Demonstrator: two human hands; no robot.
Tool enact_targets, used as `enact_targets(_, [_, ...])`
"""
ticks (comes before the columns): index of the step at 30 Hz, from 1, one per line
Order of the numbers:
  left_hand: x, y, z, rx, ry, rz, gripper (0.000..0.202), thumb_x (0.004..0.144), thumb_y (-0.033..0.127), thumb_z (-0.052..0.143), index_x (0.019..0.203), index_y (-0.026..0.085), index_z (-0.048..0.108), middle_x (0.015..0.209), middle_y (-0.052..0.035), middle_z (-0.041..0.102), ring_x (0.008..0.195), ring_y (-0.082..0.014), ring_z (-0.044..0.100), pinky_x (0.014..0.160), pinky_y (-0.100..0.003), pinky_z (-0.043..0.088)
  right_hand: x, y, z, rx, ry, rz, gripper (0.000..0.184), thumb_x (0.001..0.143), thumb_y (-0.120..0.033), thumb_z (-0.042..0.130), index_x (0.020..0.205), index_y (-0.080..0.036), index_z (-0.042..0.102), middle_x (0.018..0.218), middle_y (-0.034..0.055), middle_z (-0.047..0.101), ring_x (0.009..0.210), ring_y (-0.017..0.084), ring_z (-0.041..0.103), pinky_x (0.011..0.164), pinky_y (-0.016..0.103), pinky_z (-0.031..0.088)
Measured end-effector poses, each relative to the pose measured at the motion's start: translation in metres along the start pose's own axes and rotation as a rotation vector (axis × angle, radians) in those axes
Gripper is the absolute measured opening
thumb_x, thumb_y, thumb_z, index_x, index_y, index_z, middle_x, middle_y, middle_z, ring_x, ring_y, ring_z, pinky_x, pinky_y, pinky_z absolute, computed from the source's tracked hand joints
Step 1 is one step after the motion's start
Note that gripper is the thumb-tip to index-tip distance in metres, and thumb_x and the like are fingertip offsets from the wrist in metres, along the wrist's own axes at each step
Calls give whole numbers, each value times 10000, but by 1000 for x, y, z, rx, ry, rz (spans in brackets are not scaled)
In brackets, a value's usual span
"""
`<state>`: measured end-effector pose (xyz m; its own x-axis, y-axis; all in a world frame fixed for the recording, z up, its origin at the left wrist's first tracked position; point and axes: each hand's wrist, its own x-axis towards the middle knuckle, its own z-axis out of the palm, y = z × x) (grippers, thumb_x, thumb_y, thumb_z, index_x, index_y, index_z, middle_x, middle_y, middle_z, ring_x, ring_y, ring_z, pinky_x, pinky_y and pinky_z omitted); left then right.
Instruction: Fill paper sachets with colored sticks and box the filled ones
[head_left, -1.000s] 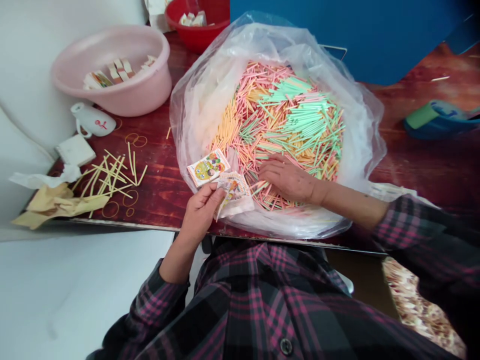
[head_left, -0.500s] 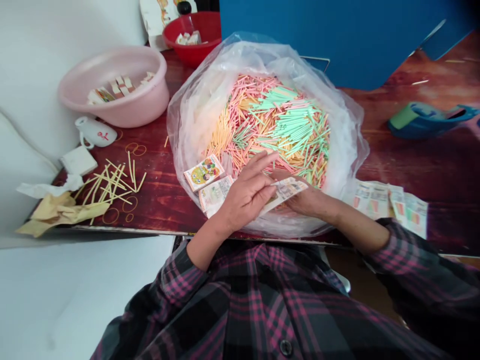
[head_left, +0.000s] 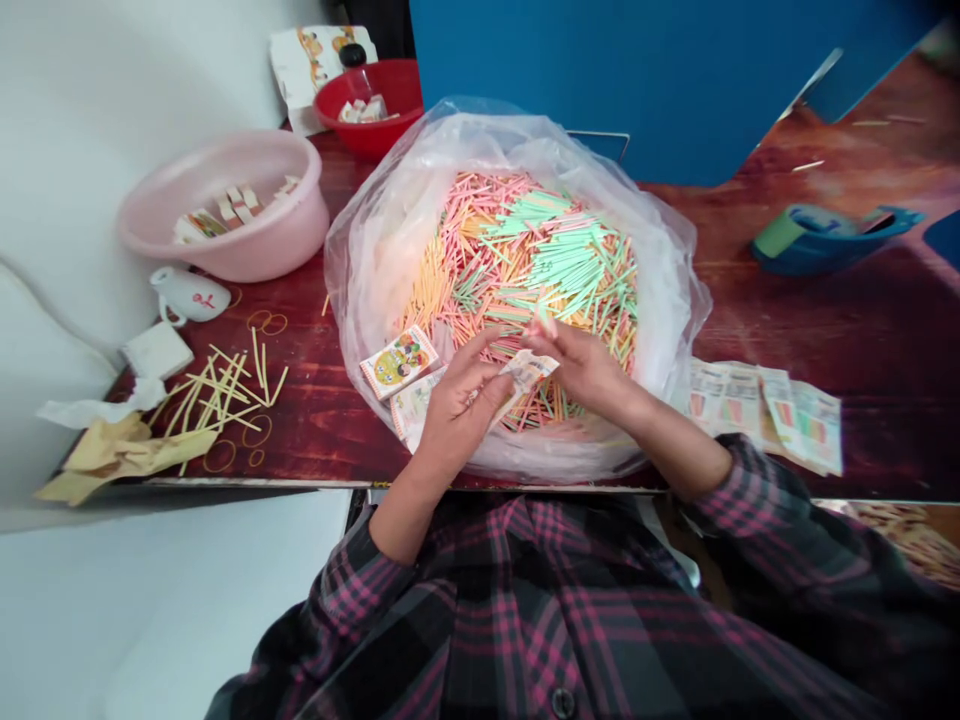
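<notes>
L hand (head_left: 457,405) gripped a small printed packet (head_left: 531,368) betw. thumb & fingers, over the near part of the clear plastic bag (head_left: 356,300); R hand (head_left: 589,370) hung over the bag too, fingertips close by the packet, but blur hid whether they pinched anything, so can't tell; for good handling, my view: L grip light but firm, so thin paper wouldn't crease or tear; packet best held above the bag, so any dropped sticks would land back inside; R fingertips best kept in line w/ the packet's edge, sticks evened up & not bent; as for containers, the bag was wide open & held a big heap of thin coloured sticks (head_left: 570,265), mostly pink, orange & mint green, the mint ones bunched toward its far right; a bright printed packet (head_left: 399,362) lay on the bag's near-left edge, w/ a paler one (head_left: 411,408) just below, partly behind L hand; left of the bag stood a pink basin (head_left: 285,240) w/ small white-&-reddish pieces (head_left: 236,207) in it; beyond the bag, to the left, a red bowl (head_left: 367,142) w/ small whitish pieces (head_left: 364,110); right of the bag, flat printed packets (head_left: 765,410) overlapped on the tabletop (head_left: 750,320).
</notes>
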<state>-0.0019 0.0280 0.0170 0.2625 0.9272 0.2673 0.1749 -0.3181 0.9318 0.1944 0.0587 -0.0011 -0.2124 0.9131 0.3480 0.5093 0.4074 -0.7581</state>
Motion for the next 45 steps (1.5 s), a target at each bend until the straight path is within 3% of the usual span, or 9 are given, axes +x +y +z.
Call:
enact_targets(5, [-3,-12,-1,-6,84,-66,126,918,307,674,933,248,783,927,-25,749,925,-182,684,906,-345,543,-1,-13,-13,113,139,91,373,1027,-489,489,789,-234,623,786,14,680,762,181,623,777,340,505])
enact_targets(10, [-4,-17,4,-186,152,-234,100,867,313,722,908,222,722,827,9,720,784,-141,656,800,-290,526,-2,-9,-9,41,92,29,276,996,-475,529,964,-241,673,811,23,690,810,211,647,776,361,514])
enact_targets(12, [-3,-18,3,-269,187,-277,126,837,329,752,873,218,705,783,25,696,748,-126,635,772,-272,521,-3,-8,-9,11,66,22,279,1000,-466,522,922,-240,666,767,12,661,762,200,623,756,355,510])
enact_targets(15, [-2,-20,1,-369,237,-309,173,792,359,790,866,220,719,810,28,693,755,-117,625,764,-264,526,-5,-8,-8,-14,81,90,381,1012,-493,499,736,-243,578,663,-8,565,662,174,544,704,340,490])
enact_targets(18, [-2,-22,2,-371,241,-274,166,781,355,802,859,222,742,917,7,714,844,-127,644,826,-275,530,-6,-12,-6,82,197,159,399,991,-561,531,746,-247,562,688,-11,560,690,172,549,740,349,507])
enact_targets(25, [-3,-27,9,-399,239,-260,170,734,332,833,803,211,736,943,-19,697,921,-153,649,901,-312,518,-2,-29,-5,712,306,210,338,963,-594,586,903,-267,524,791,-23,592,731,160,654,800,379,600])
enact_targets(32, [-4,-25,15,-407,210,-266,144,722,292,838,762,214,725,946,-14,678,941,-157,640,918,-323,502,2,-56,5,525,453,100,371,1059,-596,328,1079,-293,540,990,36,733,1086,229,736,952,471,598])
enact_targets(36, [-3,-22,17,-482,214,-292,157,695,280,859,740,209,727,953,-10,679,941,-152,640,916,-318,498,3,-67,17,580,521,66,243,1071,-491,373,1020,-299,514,1004,25,756,1126,222,737,1051,494,566])
enact_targets(45, [-1,-12,22,-646,217,-363,229,668,313,902,729,201,711,978,-5,688,935,-146,627,917,-316,496,-6,-62,32,619,460,26,213,1068,-463,406,993,-293,510,1023,23,759,1174,216,715,1147,505,506])
